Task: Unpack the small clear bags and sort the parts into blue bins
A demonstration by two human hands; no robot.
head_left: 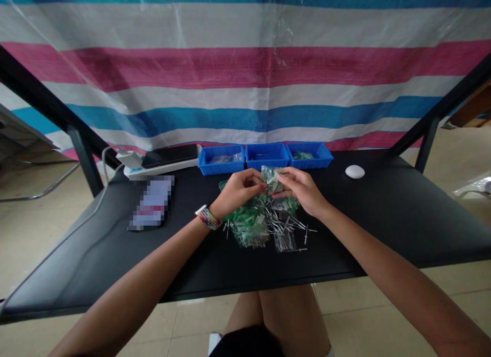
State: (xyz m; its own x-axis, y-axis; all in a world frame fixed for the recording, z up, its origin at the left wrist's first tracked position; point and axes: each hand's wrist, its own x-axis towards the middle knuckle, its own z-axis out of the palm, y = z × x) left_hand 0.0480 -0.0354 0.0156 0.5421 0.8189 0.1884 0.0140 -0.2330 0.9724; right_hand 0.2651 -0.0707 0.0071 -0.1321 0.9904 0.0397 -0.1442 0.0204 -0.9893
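Note:
Both my hands meet over the middle of the black table (383, 219). My left hand (236, 191) and my right hand (301, 189) each pinch an edge of a small clear plastic bag (273, 178) with greenish contents, held just above a pile. The pile (255, 226) is made of small clear bags of green parts. Loose metal pins (291, 225) are scattered beside it. A bracelet (208, 217) sits on my left wrist.
Three blue bins (265, 156) stand in a row at the table's back edge. A power strip with a phone on it (164, 160) lies at back left, a blurred dark item (151, 208) at left, a white round object (355, 171) at right. A striped tarp hangs behind.

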